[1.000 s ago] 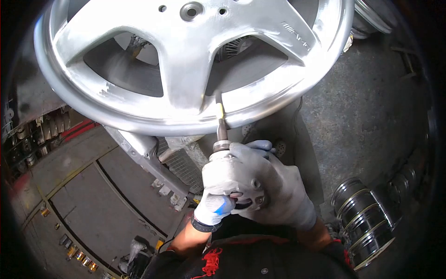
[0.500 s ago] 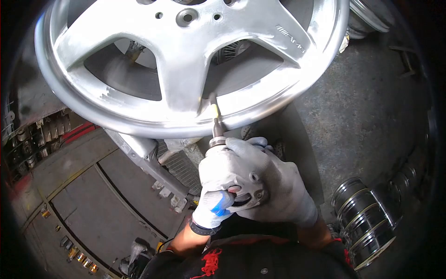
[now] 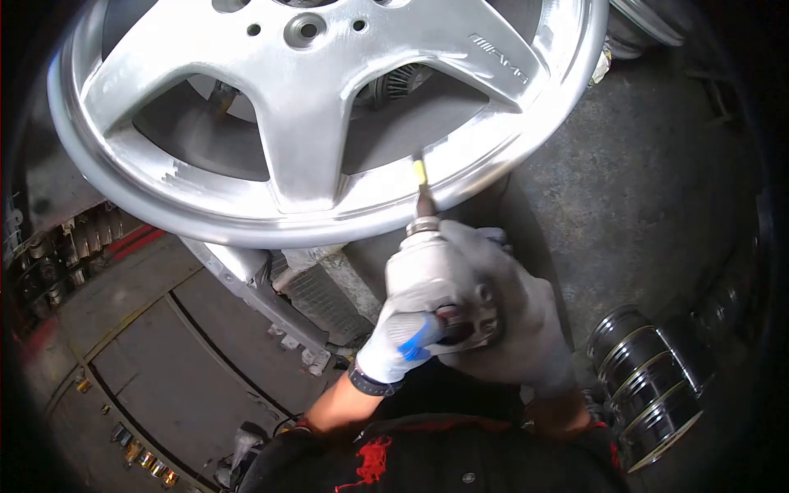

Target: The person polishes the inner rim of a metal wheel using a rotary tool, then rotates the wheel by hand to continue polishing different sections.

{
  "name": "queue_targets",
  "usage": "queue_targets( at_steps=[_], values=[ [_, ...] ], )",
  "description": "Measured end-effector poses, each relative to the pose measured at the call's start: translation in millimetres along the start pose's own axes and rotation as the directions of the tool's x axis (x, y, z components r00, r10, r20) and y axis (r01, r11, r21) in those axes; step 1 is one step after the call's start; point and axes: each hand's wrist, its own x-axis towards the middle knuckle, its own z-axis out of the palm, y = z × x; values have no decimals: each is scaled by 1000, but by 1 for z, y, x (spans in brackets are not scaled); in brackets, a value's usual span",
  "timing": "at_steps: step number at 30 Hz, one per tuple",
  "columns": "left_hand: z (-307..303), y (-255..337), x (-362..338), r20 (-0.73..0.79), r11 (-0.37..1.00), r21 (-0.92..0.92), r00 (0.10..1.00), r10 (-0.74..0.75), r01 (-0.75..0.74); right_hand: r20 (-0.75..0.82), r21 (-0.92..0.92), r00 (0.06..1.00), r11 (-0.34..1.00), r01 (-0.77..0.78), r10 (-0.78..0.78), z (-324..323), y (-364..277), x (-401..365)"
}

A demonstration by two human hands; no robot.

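Note:
A silver five-spoke wheel (image 3: 304, 140) with AMG lettering fills the top of the head view. Below its front rim is a grinder-like power tool (image 3: 427, 267), whose thin tip with a yellow band lies over the rim's inner lip, right of the front spoke. My left hand (image 3: 399, 345), in a white and blue glove, is wrapped round the tool's rear part. Round the tool's right side and front is my right hand (image 3: 518, 320), in a whitish glove. Whether the tip touches the metal I cannot tell.
A metal frame (image 3: 279, 308) stands under the wheel at the left. Stacked shiny rims (image 3: 645, 382) lie at the lower right, and another wheel part (image 3: 641, 29) at the upper right. Several small metallic pieces (image 3: 144, 456) are on the floor at the lower left.
Both my hands and the tool have moved right along the rim, away from the front spoke. In the view the wheel has shifted slightly left.

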Motion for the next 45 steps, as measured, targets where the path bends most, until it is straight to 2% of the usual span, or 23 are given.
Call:
queue_targets(
  at_steps=[1, 2, 4, 6, 8, 9, 11, 12, 14, 15, 16, 18, 19, 20, 22, 23, 24, 29, 32, 34, 39, 42, 45],
  values=[
    [6, 4, 6, 79, 960, -278, 997, 6, 16, 13, 21, 999, 998, -53, 53, -6, -3, -1],
    [20, 17, 15, 151, 845, -531, 988, 32, 54, 16, 18, 998, 998, -55, 54, -8, -3, -4],
    [15, -8, 28, 174, 817, -566, 985, -16, 113, -42, -16, 993, 994, -107, 106, -11, -2, -9],
    [15, -8, 36, 200, 786, -596, 978, -57, 168, -75, -71, 996, 997, -43, 37, -10, -2, -8],
    [19, 3, 37, 217, 876, -481, 972, 91, 26, -31, -75, 995, 992, -100, 98, -10, -7, -6],
    [17, 10, 34, 214, 876, -482, 972, 94, 22, -28, -75, 995, 993, -97, 95, -6, -8, -6],
    [10, 25, 24, 166, 991, -116, 982, 89, -70, -2, -57, 995, 994, -97, 97, 7, -9, -5],
    [12, 32, 18, 164, 991, -115, 982, 88, -70, -1, -55, 995, 994, -97, 97, 12, -11, -4],
    [18, 43, 5, 132, 879, -456, 967, 220, -137, -2, -69, 1000, 997, -26, 26, 22, -13, 0],
    [14, 36, 5, 140, 866, -455, 943, 301, -209, -20, -56, 1000, 998, 12, -14, 30, -11, 0],
    [10, 42, 1, 140, 866, -454, 943, 301, -209, -21, -56, 1000, 998, 13, -14, 36, -11, 2],
    [-1, 58, -9, 118, 984, -93, 980, 161, -151, -7, -42, 998, 997, 62, -62, 45, -13, 4],
    [-10, 42, -11, 118, 962, -194, 969, 218, -193, 26, -57, 999, 998, 38, -36, 45, -15, 3],
    [-11, 42, -11, 119, 963, -191, 969, 217, -192, 24, -55, 999, 998, 39, -37, 48, -15, 2],
    [-15, 44, -11, 118, 992, 19, 985, 125, -128, -15, -51, 996, 995, 88, -89, 55, -12, 0],
    [-18, 40, -14, 55, 996, -75, 998, 41, -37, -18, -51, 996, 995, 88, -89, 59, -10, -2],
    [-21, 37, -13, 57, 997, -73, 998, 40, -36, -41, -38, 994, 994, 100, -102, 62, -7, -4],
    [-36, 20, -5, 217, 932, -88, 906, 362, -352, -88, 12, 988, 991, 131, -130, 75, 9, -12],
    [-40, 5, 0, 264, 948, -123, 911, 317, -294, -94, -66, 989, 992, 108, -114, 68, 13, -19],
    [-27, -9, 9, 224, 942, -239, 931, 288, -234, -80, -210, 994, 976, 59, -77, 59, 10, -22],
    [-22, 3, 16, 188, 955, -179, 945, 269, -237, -93, -210, 994, 977, 44, -65, 55, 4, -20],
    [-27, 16, 7, 137, 954, -143, 950, 282, -263, -67, -109, 991, 988, 109, -116, 62, 3, -17],
    [-34, 21, -8, 88, 956, -84, 953, 289, -282, 27, -152, 996, 985, 85, -82, 64, -5, -14]
  ],
)
